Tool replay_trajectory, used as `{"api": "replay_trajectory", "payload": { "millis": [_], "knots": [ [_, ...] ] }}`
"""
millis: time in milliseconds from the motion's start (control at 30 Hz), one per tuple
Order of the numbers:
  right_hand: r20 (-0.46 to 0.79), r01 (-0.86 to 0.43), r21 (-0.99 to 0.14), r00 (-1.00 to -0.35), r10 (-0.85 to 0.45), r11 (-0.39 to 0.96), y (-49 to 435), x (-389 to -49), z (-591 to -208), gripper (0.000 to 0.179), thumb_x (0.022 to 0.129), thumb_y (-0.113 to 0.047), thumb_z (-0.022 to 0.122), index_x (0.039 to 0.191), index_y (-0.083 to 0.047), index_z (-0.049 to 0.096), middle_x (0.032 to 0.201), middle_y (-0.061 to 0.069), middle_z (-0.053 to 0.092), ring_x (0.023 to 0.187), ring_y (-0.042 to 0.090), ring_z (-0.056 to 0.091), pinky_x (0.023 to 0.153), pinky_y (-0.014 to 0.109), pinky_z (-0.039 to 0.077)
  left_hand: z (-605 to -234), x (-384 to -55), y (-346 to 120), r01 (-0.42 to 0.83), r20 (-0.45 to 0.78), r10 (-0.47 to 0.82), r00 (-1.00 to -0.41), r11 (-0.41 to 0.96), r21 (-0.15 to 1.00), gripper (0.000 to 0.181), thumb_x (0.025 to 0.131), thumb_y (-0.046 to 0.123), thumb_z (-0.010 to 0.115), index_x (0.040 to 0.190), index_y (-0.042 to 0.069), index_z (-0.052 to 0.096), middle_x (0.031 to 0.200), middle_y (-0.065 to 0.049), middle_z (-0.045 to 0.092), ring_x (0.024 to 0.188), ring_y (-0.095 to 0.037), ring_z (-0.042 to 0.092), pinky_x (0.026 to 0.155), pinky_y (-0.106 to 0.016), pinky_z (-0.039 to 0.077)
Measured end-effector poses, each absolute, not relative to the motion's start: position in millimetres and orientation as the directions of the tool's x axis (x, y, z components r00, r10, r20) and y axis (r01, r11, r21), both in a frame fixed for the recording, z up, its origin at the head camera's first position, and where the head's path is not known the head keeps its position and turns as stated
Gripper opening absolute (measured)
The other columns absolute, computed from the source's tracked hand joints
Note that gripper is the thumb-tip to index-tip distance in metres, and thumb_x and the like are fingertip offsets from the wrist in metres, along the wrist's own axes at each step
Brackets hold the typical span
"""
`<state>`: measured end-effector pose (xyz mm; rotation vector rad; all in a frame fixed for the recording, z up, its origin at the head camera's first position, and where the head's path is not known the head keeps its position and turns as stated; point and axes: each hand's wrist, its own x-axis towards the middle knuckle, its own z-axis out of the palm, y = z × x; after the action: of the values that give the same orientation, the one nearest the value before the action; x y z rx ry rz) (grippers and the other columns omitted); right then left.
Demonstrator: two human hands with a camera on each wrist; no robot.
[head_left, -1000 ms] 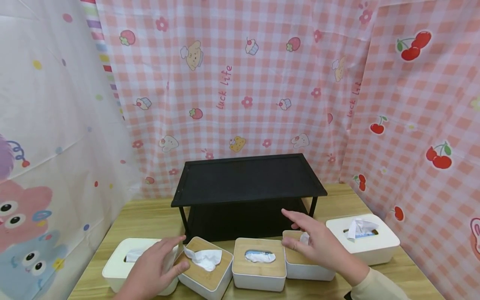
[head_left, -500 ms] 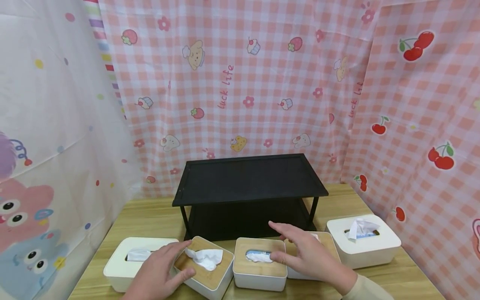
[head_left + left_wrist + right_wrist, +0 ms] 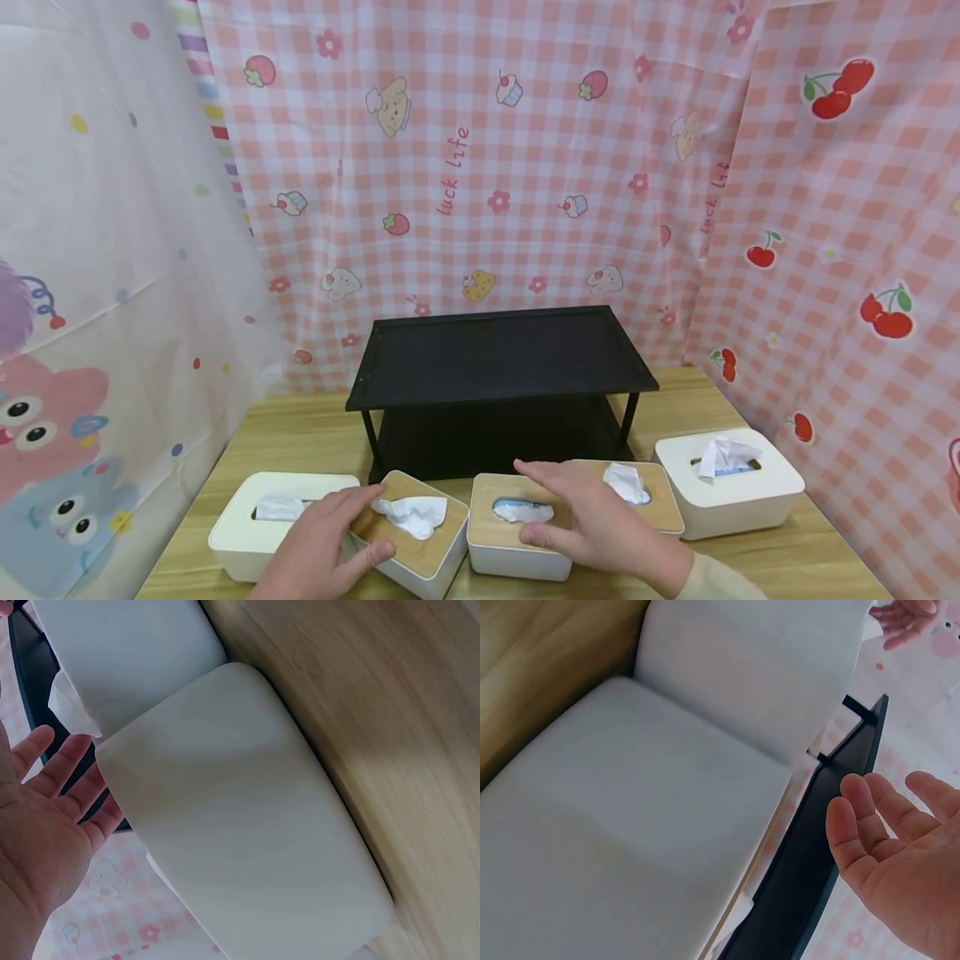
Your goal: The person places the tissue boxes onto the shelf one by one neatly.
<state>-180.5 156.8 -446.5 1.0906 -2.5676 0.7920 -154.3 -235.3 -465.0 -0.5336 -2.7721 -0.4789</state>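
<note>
My left hand [image 3: 326, 542] hovers with spread, relaxed fingers over the gap between a white tissue box [image 3: 255, 546] at the far left and a turned tissue box with a wooden lid [image 3: 431, 558]. Above the middle wood-lidded tissue box [image 3: 517, 564] is my right hand [image 3: 600, 525], palm down, its fingers loosely extended. It partly hides that box and another wood-lidded tissue box [image 3: 660, 492] to its right. Neither hand holds anything. In the left wrist view, the fingers [image 3: 67, 769] lie alongside a white box side; in the right wrist view, the fingers [image 3: 862, 817] are apart from the boxes.
A black two-tier rack [image 3: 502, 358] stands on the wooden table [image 3: 292, 425] behind the row of boxes. Another white tissue box [image 3: 742, 517] sits at the right end. Patterned cloth [image 3: 495, 167] hangs at the back and sides.
My right hand has moved left, from the right-hand wood-lidded tissue box to over the middle one. My left hand has shifted slightly right. The tissue boxes look unmoved.
</note>
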Motion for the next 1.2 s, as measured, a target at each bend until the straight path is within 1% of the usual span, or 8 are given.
{"api": "replay_trajectory", "payload": {
  "millis": [133, 300, 500, 700, 767, 900, 1000, 1200],
  "knots": [
    [0.368, -0.722, -0.407, -0.690, -0.623, 0.559, 147.5, -176.3, -446.3, 0.071, 0.098, -0.059, 0.071, 0.159, -0.025, 0.052, 0.151, -0.004, 0.065, 0.131, 0.018, 0.065, 0.106, 0.045, 0.058, -466.3, -154.8, -236.4, 0.401, 0.333, 0.309, -0.891, 0.879, 0.256, 0.073, 0.089, 0.070, 0.074, 0.145, 0.023, 0.066, 0.133, 0.003, 0.073, 0.121, -0.022, 0.070, 0.103, -0.050, 0.057],
    [0.277, -0.708, -0.485, -0.681, -0.678, 0.513, 133.8, -168.3, -446.1, 0.070, 0.101, -0.060, 0.067, 0.160, -0.027, 0.050, 0.156, -0.008, 0.060, 0.137, 0.016, 0.060, 0.112, 0.045, 0.054, -468.5, -155.7, -237.9, 0.404, 0.330, 0.315, -0.890, 0.880, 0.249, 0.076, 0.088, 0.071, 0.074, 0.145, 0.020, 0.066, 0.132, 0.002, 0.074, 0.120, -0.023, 0.069, 0.102, -0.051, 0.057],
    [0.175, -0.680, -0.577, -0.644, -0.745, 0.452, 113.6, -160.3, -450.5, 0.068, 0.103, -0.060, 0.063, 0.160, -0.026, 0.050, 0.156, -0.009, 0.060, 0.138, 0.013, 0.059, 0.111, 0.038, 0.055, -468.1, -158.2, -238.2, 0.338, 0.222, 0.280, -0.934, 0.896, 0.288, 0.090, 0.084, 0.082, 0.068, 0.148, 0.020, 0.062, 0.135, -0.005, 0.072, 0.129, -0.033, 0.063, 0.110, -0.060, 0.049],
    [0.116, -0.694, -0.575, -0.593, -0.797, 0.433, 94.0, -156.6, -454.2, 0.071, 0.099, -0.049, 0.075, 0.160, -0.021, 0.051, 0.155, -0.004, 0.062, 0.141, 0.014, 0.060, 0.113, 0.035, 0.053, -468.6, -158.6, -237.9, 0.288, 0.169, 0.249, -0.954, 0.916, 0.280, 0.100, 0.079, 0.089, 0.067, 0.150, 0.018, 0.061, 0.142, -0.012, 0.069, 0.138, -0.042, 0.056, 0.115, -0.065, 0.042],
    [0.055, -0.666, -0.588, -0.599, -0.799, 0.459, 88.5, -156.0, -456.3, 0.073, 0.097, -0.047, 0.078, 0.160, -0.023, 0.051, 0.157, -0.005, 0.061, 0.141, 0.013, 0.059, 0.114, 0.034, 0.052, -468.3, -158.4, -237.4, 0.275, 0.156, 0.239, -0.958, 0.921, 0.275, 0.104, 0.077, 0.090, 0.067, 0.150, 0.017, 0.061, 0.143, -0.012, 0.068, 0.139, -0.042, 0.055, 0.116, -0.065, 0.042],
    [-0.128, -0.523, -0.660, -0.629, -0.767, 0.539, 75.5, -158.9, -463.9, 0.066, 0.099, -0.039, 0.076, 0.160, -0.028, 0.052, 0.158, -0.010, 0.059, 0.140, 0.007, 0.056, 0.115, 0.034, 0.051, -467.6, -158.6, -236.2, 0.247, 0.125, 0.220, -0.968, 0.928, 0.281, 0.111, 0.073, 0.093, 0.068, 0.151, 0.015, 0.059, 0.147, -0.012, 0.066, 0.143, -0.043, 0.052, 0.117, -0.067, 0.041],
    [-0.215, -0.451, -0.675, -0.637, -0.740, 0.584, 68.3, -160.4, -469.4, 0.063, 0.100, -0.037, 0.075, 0.159, -0.029, 0.053, 0.158, -0.012, 0.058, 0.141, 0.003, 0.055, 0.116, 0.033, 0.050, -467.8, -159.1, -235.9, 0.237, 0.117, 0.212, -0.970, 0.930, 0.282, 0.114, 0.071, 0.093, 0.069, 0.152, 0.013, 0.058, 0.148, -0.012, 0.066, 0.143, -0.043, 0.051, 0.117, -0.067, 0.041],
    [-0.164, -0.451, -0.669, -0.686, -0.709, 0.591, 70.8, -155.5, -478.7, 0.067, 0.098, -0.046, 0.076, 0.158, -0.027, 0.053, 0.156, -0.011, 0.059, 0.135, -0.002, 0.055, 0.112, 0.031, 0.053, -468.3, -160.1, -235.7, 0.221, 0.107, 0.198, -0.974, 0.931, 0.289, 0.116, 0.069, 0.092, 0.072, 0.153, 0.013, 0.057, 0.147, -0.013, 0.066, 0.143, -0.043, 0.051, 0.116, -0.067, 0.041]
  ]
}}
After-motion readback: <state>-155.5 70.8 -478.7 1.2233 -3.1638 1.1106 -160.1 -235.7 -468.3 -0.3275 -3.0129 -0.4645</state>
